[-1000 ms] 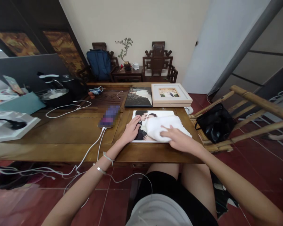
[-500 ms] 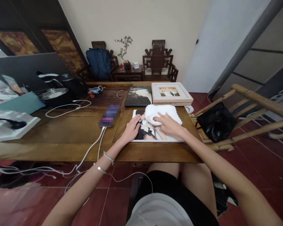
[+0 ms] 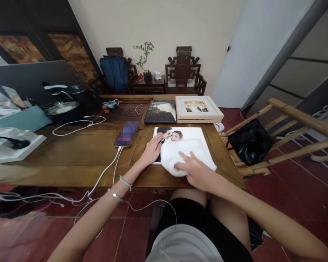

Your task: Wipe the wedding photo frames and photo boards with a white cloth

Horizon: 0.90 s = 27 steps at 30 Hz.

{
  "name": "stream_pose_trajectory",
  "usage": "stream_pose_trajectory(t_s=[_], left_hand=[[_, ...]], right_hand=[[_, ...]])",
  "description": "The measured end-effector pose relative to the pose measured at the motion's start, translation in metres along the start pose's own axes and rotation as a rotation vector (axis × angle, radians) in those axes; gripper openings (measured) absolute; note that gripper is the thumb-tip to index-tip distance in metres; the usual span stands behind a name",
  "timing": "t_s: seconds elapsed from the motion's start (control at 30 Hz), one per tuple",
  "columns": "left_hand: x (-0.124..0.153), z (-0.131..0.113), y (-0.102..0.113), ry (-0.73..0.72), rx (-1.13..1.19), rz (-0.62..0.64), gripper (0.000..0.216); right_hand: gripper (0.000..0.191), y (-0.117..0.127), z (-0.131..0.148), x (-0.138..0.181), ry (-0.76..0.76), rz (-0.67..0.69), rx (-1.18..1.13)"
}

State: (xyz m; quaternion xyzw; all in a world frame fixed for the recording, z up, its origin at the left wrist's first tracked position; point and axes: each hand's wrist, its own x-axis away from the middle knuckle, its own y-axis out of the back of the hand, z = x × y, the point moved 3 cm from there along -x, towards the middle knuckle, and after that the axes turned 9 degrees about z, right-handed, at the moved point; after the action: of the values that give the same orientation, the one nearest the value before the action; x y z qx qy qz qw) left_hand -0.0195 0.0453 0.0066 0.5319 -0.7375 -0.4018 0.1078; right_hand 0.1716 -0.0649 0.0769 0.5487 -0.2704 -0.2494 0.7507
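A large photo print (image 3: 190,133) of a couple lies flat near the front edge of the wooden table (image 3: 79,153). My left hand (image 3: 152,150) rests flat on the print's left edge, fingers spread. My right hand (image 3: 193,171) presses down on a white fluffy cloth (image 3: 177,154) that covers the lower half of the print, close to the table's front edge.
Behind the print lie a dark photo album (image 3: 160,111) and a white framed picture (image 3: 197,107). A phone (image 3: 127,134) on a white cable (image 3: 109,169) sits to the left. A black bag (image 3: 250,141) rests on a bamboo chair (image 3: 289,134) at the right.
My right hand has slid the cloth from the far end of the print back toward me, to the near edge. My left hand has stayed in place.
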Motion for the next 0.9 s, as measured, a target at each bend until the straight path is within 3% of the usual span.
stream_pose_trajectory(t_s=[0.23, 0.43, 0.53, 0.67, 0.9], left_hand=[[-0.001, 0.002, 0.001, -0.030, -0.016, -0.001, 0.045], [-0.001, 0.001, 0.003, -0.046, 0.000, 0.004, 0.045], [-0.001, 0.000, 0.004, -0.037, 0.009, -0.007, 0.045], [-0.001, -0.001, 0.004, -0.029, 0.006, -0.011, 0.045], [-0.001, 0.001, 0.003, -0.028, 0.012, -0.012, 0.045]], right_hand=[[0.049, 0.037, -0.070, -0.076, -0.104, -0.070, 0.070], [0.042, 0.047, -0.082, -0.107, -0.149, -0.101, 0.098], [0.049, 0.038, -0.070, -0.094, -0.130, -0.091, 0.114], [0.064, 0.019, -0.042, -0.052, -0.086, -0.029, 0.089], [0.063, -0.001, 0.015, 0.018, 0.082, 0.109, 0.003]])
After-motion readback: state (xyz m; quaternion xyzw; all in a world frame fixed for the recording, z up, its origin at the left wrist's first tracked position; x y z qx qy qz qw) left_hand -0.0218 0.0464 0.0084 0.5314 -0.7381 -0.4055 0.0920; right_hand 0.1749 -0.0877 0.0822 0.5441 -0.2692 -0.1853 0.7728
